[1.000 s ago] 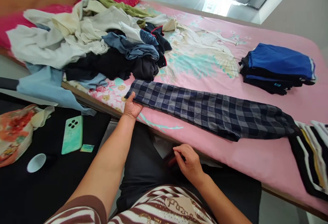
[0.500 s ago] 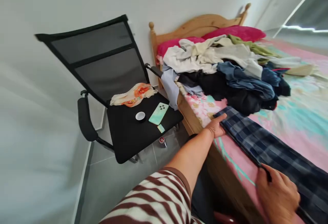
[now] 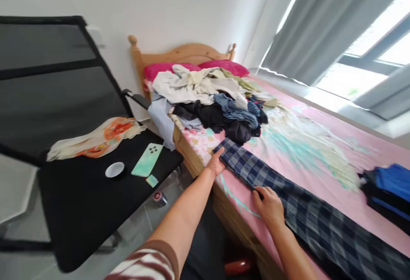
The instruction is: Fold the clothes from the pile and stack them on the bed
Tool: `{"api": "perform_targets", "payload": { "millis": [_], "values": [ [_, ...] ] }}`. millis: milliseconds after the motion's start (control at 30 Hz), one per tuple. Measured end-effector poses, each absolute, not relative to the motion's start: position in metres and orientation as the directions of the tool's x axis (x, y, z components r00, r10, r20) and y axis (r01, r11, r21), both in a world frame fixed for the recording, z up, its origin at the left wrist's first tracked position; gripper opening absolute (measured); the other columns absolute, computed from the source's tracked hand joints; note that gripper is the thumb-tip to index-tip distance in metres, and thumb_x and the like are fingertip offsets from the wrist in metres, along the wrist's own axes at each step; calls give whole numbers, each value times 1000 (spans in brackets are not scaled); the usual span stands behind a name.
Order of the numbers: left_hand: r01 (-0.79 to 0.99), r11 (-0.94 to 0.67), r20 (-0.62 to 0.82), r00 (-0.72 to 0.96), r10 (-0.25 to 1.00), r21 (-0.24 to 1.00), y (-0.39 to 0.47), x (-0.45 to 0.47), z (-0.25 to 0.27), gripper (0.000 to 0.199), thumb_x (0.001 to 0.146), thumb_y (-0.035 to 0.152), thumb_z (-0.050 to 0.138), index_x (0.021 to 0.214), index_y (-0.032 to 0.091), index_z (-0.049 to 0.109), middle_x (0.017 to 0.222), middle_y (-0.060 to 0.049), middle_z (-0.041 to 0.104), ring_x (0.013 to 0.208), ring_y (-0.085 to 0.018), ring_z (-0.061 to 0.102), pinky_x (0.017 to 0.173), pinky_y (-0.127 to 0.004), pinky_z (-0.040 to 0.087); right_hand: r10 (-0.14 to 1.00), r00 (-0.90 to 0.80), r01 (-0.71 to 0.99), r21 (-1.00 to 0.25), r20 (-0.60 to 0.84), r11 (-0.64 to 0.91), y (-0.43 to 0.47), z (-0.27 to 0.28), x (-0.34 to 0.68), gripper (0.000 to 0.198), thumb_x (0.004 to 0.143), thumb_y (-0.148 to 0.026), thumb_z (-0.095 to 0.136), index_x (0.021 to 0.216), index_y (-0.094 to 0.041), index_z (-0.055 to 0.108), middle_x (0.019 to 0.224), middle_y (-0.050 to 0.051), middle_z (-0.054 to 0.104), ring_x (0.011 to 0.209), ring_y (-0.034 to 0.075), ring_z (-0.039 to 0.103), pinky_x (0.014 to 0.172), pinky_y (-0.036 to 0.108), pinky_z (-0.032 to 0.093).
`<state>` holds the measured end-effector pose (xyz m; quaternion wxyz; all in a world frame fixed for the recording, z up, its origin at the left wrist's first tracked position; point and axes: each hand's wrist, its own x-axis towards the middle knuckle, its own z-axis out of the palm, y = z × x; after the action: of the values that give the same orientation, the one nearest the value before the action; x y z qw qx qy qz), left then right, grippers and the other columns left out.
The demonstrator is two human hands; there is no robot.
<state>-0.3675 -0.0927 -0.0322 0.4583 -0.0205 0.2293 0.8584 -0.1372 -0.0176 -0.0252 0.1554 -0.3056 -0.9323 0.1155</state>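
The plaid garment (image 3: 282, 186) lies on the near side of the bed (image 3: 320, 152), just past the fingers of both hands. Seen from the left hand (image 3: 216, 164), its upper end sits at 1 o'clock, and the cloth runs away toward 4 o'clock; from the right hand (image 3: 270, 206), most of the nearby fabric is at 2 o'clock.

Folded into a long strip, the garment has its long axis along a 10-to-4 o'clock line, roughly following the bed's edge, and its lower part reaches the right border of the view.

The left fingers are clamped on the upper end's near corner, thumb on top, the others mostly hidden. The right fingers are pinched together on the near edge, farther along at 4 o'clock from the left hand. A clothes pile (image 3: 211, 90) rests at 12 o'clock from the left hand, near the garment's end.
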Motion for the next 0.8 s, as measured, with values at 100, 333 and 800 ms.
{"api": "perform_targets", "payload": {
  "millis": [100, 333, 800],
  "values": [
    [-784, -495, -307, -609, 732, 375, -81, -371, -36, 22, 84, 15, 54, 104, 19, 63, 96, -6, 72, 112, -21, 60, 104, -40, 41, 583, -796, 513, -329, 164, 793, -17, -14, -145, 29, 90, -36, 41, 87, -21, 66, 88, 5, 64, 85, 19, 59, 77, 32, 44],
    [-809, -482, -382, -585, 715, 336, -82, -376, -32, 35, 83, 10, 45, 115, 12, 61, 85, -7, 74, 100, -23, 66, 100, -44, 45, 512, -812, 369, -432, 281, 823, 14, 2, -210, 34, 93, -25, 34, 116, -15, 57, 126, 9, 55, 120, 19, 47, 104, 38, 34],
    [-883, -403, -333, -465, 821, 240, -81, -393, -40, 43, 91, 18, 38, 131, 19, 52, 106, -7, 71, 104, -21, 65, 109, -46, 35, 609, -792, 558, -363, 34, 746, 18, -29, -269, 54, 96, -44, 24, 145, -22, 28, 153, 3, 20, 142, 21, 13, 114, 46, 7]
  ]
}}
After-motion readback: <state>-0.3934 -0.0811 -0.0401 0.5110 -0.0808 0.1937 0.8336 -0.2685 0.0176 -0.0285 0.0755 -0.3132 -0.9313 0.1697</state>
